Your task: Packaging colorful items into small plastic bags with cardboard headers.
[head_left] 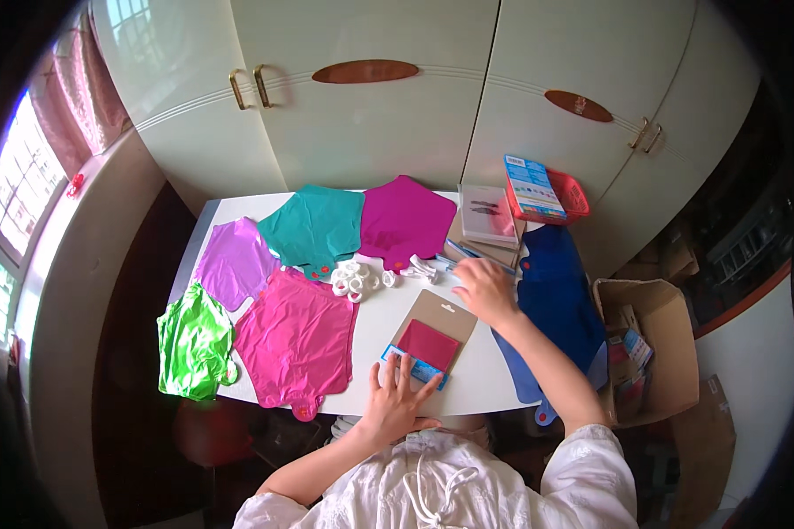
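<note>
My left hand (393, 406) lies spread with its fingertips on a blue printed strip (426, 371) on the white table. Above that strip, a folded dark red foil piece (430, 339) rests on a brown backing card (447, 311) with a hang hole at its top. My right hand (486, 288) hovers beside slim blue sticks (463, 249), its fingers bent and partly apart; nothing shows in them. Small white rolls of ribbon (354, 280) sit in a heap left of it, and a loose white bundle (422, 269) is nearer.
Flat foil balloons surround the work spot: green (194, 344), purple (234, 264), pink (298, 339), teal (313, 229), magenta (408, 219) and dark blue (556, 309). A clear plastic box (488, 214) and a red basket (571, 194) stand at the back right. An open cardboard box (670, 353) is beside the table.
</note>
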### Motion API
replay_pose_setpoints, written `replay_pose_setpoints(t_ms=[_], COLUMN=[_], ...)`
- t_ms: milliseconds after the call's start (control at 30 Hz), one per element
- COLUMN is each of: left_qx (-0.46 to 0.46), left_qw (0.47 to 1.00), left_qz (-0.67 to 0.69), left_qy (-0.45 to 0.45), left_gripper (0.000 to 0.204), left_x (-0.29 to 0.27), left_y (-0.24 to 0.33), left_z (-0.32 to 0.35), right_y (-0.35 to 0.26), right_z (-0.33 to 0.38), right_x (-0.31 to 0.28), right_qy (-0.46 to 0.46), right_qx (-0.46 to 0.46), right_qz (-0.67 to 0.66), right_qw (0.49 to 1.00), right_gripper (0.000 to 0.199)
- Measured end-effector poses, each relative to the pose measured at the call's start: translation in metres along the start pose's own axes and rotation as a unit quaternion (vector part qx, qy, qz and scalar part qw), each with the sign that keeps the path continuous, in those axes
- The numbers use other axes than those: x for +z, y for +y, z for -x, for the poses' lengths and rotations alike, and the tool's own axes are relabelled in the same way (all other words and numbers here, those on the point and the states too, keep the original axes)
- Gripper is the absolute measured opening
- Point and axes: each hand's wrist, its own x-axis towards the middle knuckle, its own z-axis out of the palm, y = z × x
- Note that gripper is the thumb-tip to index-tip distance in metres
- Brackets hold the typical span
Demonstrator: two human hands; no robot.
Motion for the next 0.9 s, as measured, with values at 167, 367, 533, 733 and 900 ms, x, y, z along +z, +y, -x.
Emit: replay_pose_setpoints(t_ms=[167,367,533,733,900], left_qx=[0.0,-0.006,-0.037,-0.037,-0.039], left_qw=[1.0,0.999,0.999,0.999,0.999], left_qz=[-0.023,-0.03,-0.016,-0.003,0.0], left_qy=[-0.007,-0.01,-0.007,0.0,-0.005], left_gripper=[0.086,0.089,0.087,0.089,0.089], left_x=[-0.003,-0.005,0.001,0.003,0.002], left_y=[0.004,0.007,0.015,0.019,0.02], left_z=[-0.005,-0.005,0.004,0.007,0.007], right_y=[-0.038,-0.042,-0.044,-0.039,-0.034], right_z=[-0.041,-0.071,-0.062,-0.013,0.012], right_x=[0.043,0.074,0.056,0.001,-0.011], right_qy=[-0.001,-0.018,-0.029,-0.115,-0.137], right_qx=[-0.109,-0.199,-0.238,-0.249,-0.171], right_qz=[-0.098,0.068,0.043,-0.005,-0.083], right_qw=[0.989,0.977,0.97,0.962,0.972], right_gripper=[0.012,0.006,0.004,0.008,0.004])
